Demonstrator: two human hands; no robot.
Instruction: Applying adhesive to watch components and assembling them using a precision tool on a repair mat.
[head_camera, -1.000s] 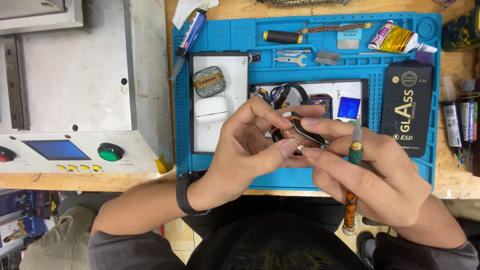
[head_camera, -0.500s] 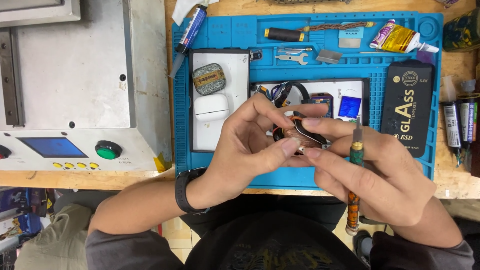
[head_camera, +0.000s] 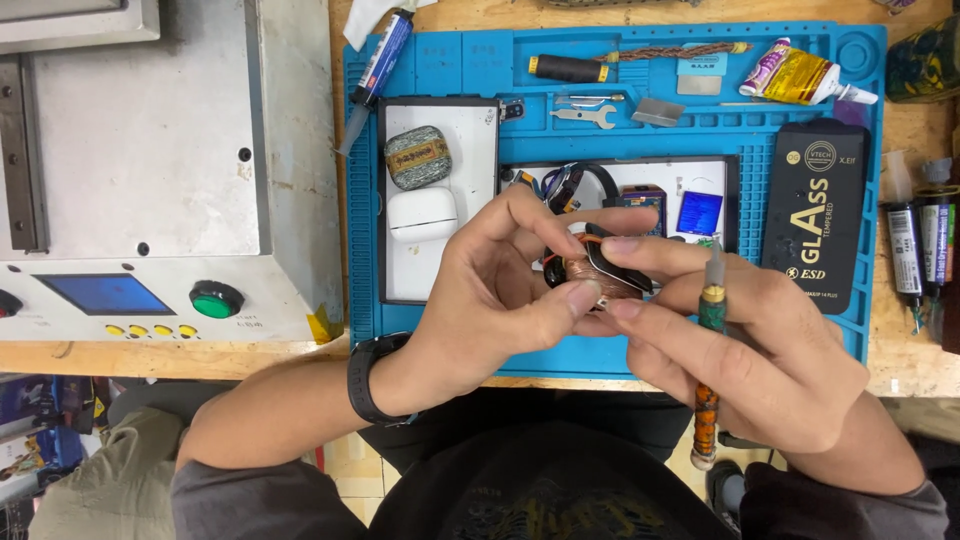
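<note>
My left hand (head_camera: 500, 290) and my right hand (head_camera: 740, 350) meet over the front of a blue work mat (head_camera: 450, 330). Together their fingertips pinch a small round part with a copper coil and a dark flat strip (head_camera: 600, 268). A thin tool with a green and orange handle (head_camera: 708, 370) is tucked between the fingers of my right hand, tip up. A black watch sits on my left wrist. Behind the hands lies an opened white device back (head_camera: 690, 185) with a blue square piece and cables.
A white tray (head_camera: 440, 130) holds a white earbud case (head_camera: 422, 213) and a patterned pouch (head_camera: 417, 157). A black flat box (head_camera: 815, 215), glue tube (head_camera: 800, 78), screwdriver (head_camera: 570, 68) and small wrench lie on the mat. A grey machine (head_camera: 150, 170) stands left. Bottles (head_camera: 920, 240) stand right.
Both hands keep their grip on the coil part. The fingers shift only slightly; the view barely moves.
</note>
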